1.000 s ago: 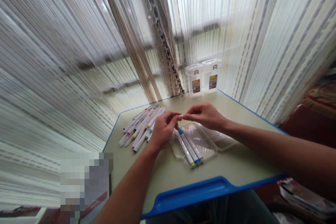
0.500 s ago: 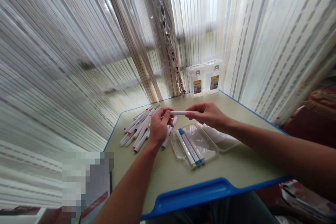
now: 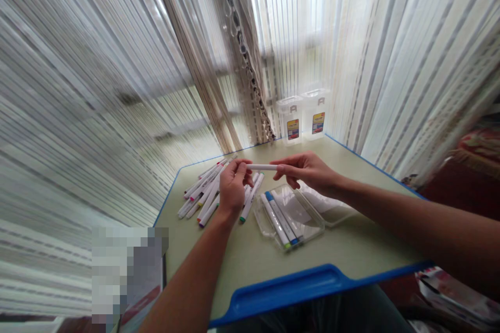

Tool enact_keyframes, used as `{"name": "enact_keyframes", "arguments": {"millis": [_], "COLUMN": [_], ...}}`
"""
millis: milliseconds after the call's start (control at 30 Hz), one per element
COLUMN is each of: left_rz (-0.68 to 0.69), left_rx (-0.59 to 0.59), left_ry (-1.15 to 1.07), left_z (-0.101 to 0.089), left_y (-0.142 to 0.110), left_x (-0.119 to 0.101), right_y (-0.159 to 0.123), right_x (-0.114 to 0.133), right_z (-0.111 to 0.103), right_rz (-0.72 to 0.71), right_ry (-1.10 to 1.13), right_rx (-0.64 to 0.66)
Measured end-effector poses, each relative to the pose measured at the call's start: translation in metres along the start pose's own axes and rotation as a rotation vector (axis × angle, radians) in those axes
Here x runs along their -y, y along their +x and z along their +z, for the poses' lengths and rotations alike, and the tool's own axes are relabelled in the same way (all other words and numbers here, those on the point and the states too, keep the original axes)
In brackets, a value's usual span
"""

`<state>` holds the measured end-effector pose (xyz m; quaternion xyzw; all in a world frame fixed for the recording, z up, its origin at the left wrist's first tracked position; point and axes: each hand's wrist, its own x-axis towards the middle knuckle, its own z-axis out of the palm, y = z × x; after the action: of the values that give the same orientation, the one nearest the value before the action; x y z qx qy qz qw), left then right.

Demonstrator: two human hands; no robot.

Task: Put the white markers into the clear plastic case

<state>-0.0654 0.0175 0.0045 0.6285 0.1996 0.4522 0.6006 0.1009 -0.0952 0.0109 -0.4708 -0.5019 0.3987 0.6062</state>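
A white marker (image 3: 262,167) is held level above the table between my two hands. My left hand (image 3: 233,182) grips its left end, fingers closed round it. At the other end, my right hand (image 3: 302,167) pinches the marker between thumb and fingers. Below them lies an open clear plastic case (image 3: 312,213) with a few markers side by side in it, showing blue and lime-green ends; a white marker (image 3: 276,221) is at their left. Left of the case is a loose pile of white markers (image 3: 205,187) with coloured ends, partly behind my left hand.
Two clear cases (image 3: 292,127) with yellow labels stand upright at the table's back edge, against string curtains (image 3: 187,62). The pale green table (image 3: 351,250) has a blue rim and a blue front trough (image 3: 289,291). Other markers (image 3: 252,197) lie between pile and case.
Both hands have shifted slightly left with the marker. My right hand's lower fingers have spread somewhat, and less of the marker shows between the hands.
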Motion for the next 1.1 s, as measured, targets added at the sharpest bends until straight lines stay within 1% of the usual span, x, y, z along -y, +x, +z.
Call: {"name": "enact_keyframes", "arguments": {"millis": [167, 367, 500, 633, 767, 933, 1100], "left_rz": [-0.023, -0.045, -0.049, -0.053, -0.059, -0.059, -0.043], "left_rx": [-0.029, -0.042, -0.042, -0.036, -0.021, 0.046, 0.092], "left_ry": [-0.033, -0.086, -0.103, -0.093, -0.097, -0.171, -0.215], "left_z": [-0.0004, -0.001, -0.0015, -0.0021, -0.0006, 0.0025, 0.0039], "left_y": [0.0003, 0.0009, 0.0011, 0.0012, 0.0005, -0.0018, -0.0043], "left_x": [-0.0008, -0.0019, -0.0017, -0.0014, -0.0035, -0.0065, -0.0087], "right_y": [0.0007, -0.0007, -0.001, 0.0007, 0.0036, 0.007, 0.0088], "right_x": [-0.0042, -0.0029, -0.0018, -0.0039, -0.0048, -0.0041, -0.0037], "right_z": [-0.0032, -0.0038, -0.0035, -0.0047, -0.0056, -0.0071, -0.0084], "right_rz": [-0.023, 0.002, 0.005, -0.004, 0.0, 0.0, -0.001], "right_ry": [0.108, 0.224, 0.229, 0.172, 0.16, 0.195, 0.227], "right_rx": [0.022, 0.111, 0.11, 0.078, -0.006, -0.112, -0.143]}}
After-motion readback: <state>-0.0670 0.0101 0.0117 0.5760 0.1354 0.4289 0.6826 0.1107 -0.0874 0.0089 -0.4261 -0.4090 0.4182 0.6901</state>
